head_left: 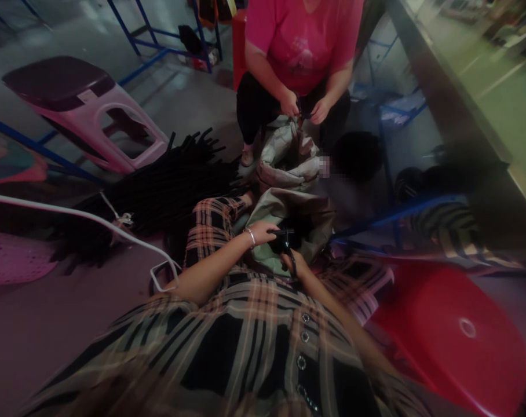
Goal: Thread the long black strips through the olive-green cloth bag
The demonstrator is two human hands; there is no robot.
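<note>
Between my knees stands an open fabric sack with dark contents inside. My left hand, a bracelet at its wrist, is closed around a short black strip above the sack's mouth. On the right, my right hand grips black-handled scissors. The scissors' blades meet the strip or pass just beside it; dim light hides which. To my left lies a large bundle of long black tubes, with a pale tie around it.
A co-worker in a pink shirt sits opposite, both hands above another sack. Around us are a pink stool, a red stool, a pink basket and blue metal frames. A white cable crosses at left.
</note>
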